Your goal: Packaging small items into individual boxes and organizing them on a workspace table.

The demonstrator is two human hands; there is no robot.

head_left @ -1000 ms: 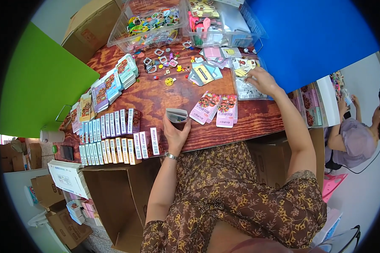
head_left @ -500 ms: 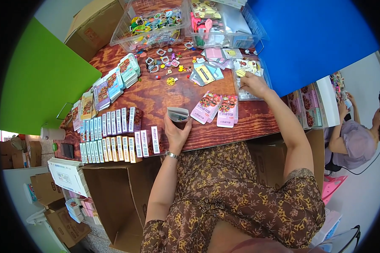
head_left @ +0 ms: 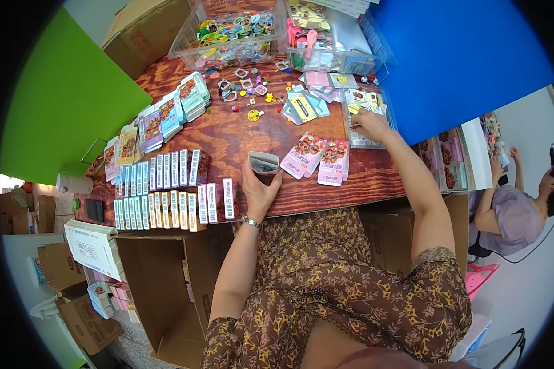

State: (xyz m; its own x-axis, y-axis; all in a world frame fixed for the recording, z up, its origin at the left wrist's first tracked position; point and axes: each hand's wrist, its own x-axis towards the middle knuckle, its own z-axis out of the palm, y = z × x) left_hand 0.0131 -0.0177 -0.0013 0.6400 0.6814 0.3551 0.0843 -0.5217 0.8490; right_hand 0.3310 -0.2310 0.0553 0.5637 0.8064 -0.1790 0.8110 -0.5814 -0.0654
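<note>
We look down on a red-brown wood-grain desk [head_left: 228,136], flanked by a green panel [head_left: 61,117] on the left and a blue panel [head_left: 455,67] on the right. Two clear bins stand along its far side, the left bin [head_left: 183,50] full of colourful trinkets, with a cardboard box [head_left: 138,38] beside it. On the right, at the room's edge, we see a co-worker in a lilac top [head_left: 505,209].

We find barcodes on the small boxes [head_left: 166,169] ranked in two rows on the left, and cartoon figures with printed characters on the pink packs [head_left: 301,157] fanned near the middle. A yellow card [head_left: 303,107] carries a dark printed band.

Our left hand [head_left: 260,190] has its fingers clamped around an open packet [head_left: 264,161], held mouth-up at the desk's near edge, left of the pink packs. Our right hand [head_left: 372,127] is over the clear tray [head_left: 358,142], fingers curled and pointing down beside yellow slips [head_left: 354,107]; we cannot tell whether they grip anything.
</note>
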